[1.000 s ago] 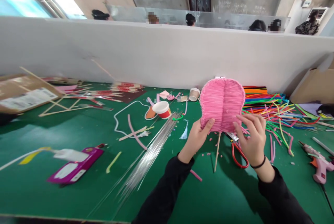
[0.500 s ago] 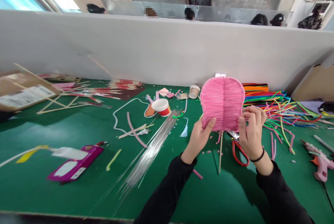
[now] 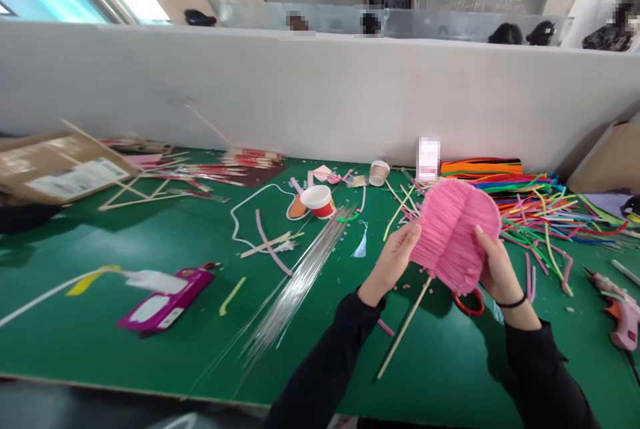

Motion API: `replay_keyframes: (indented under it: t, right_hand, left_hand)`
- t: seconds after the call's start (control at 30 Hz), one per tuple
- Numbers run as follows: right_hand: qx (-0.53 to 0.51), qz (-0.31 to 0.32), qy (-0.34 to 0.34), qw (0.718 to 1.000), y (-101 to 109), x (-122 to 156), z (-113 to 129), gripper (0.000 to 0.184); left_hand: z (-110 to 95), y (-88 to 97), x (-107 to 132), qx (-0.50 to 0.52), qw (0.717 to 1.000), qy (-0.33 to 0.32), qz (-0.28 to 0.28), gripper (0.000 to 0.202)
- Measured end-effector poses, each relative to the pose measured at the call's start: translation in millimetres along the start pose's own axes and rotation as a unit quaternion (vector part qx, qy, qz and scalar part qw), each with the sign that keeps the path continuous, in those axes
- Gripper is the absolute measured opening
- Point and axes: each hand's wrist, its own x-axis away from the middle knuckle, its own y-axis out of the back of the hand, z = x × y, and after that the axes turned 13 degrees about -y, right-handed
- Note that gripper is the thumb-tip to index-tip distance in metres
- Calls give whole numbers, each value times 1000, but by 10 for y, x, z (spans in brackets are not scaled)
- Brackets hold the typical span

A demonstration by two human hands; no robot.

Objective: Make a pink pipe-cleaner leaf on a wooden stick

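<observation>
A pink fan [image 3: 457, 232] made of fuzzy pipe cleaners, on a thin wooden stick handle [image 3: 406, 326], is held up over the table between both hands. My left hand [image 3: 391, 259] pinches its left edge, thumb on the near face. On the opposite edge my right hand [image 3: 500, 266] grips it, thumb pressed on the front and fingers hidden behind. The fan leans to the right, its stick slanting down to the left. Below it, partly covered, lie red-handled scissors [image 3: 470, 306].
Coloured pipe cleaners [image 3: 540, 209] lie at the back right by a phone [image 3: 429, 158]. A pink glue gun [image 3: 620, 312] is far right. Thin metal wires [image 3: 305, 282], a paper cup [image 3: 319, 201], a purple device [image 3: 167, 299] and a cardboard box [image 3: 60, 166] are leftward.
The fan has come down and tilted to the right, its stick swinging left. My right hand has closed round the right edge. The phone behind is now uncovered.
</observation>
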Motion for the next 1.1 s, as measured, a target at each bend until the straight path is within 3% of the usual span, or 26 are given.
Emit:
replay_keyframes:
  t: [0.1, 0.33, 0.53, 0.8, 0.87, 0.97, 1.1]
  right_hand:
    - [-51, -30, -2, 998, -14, 35, 0, 39]
    - [-54, -35, 10, 998, 47, -2, -74, 39]
    - [-31, -40, -4, 999, 98, -24, -69, 39]
    - [12, -21, -33, 999, 129, -20, -69, 42]
    - [22, -25, -33, 999, 140, -12, -43, 45]
    - [53, -25, -31, 998, 126, -35, 23, 47]
    - [168, 15, 13, 986, 24, -169, 74, 46]
  left_hand:
    - [-33, -22, 0, -27, 1000, -1, -6, 42]
    - [90, -22, 43, 41, 989, 142, -15, 53]
    - [166, 44, 2, -28, 996, 73, -35, 44]
    - [142, 134, -32, -128, 992, 20, 0, 34]
    - [133, 140, -36, -98, 994, 46, 9, 36]
    - [144, 143, -31, 26, 990, 142, 8, 35]
    - [232, 121, -10, 236, 942, 239, -25, 36]
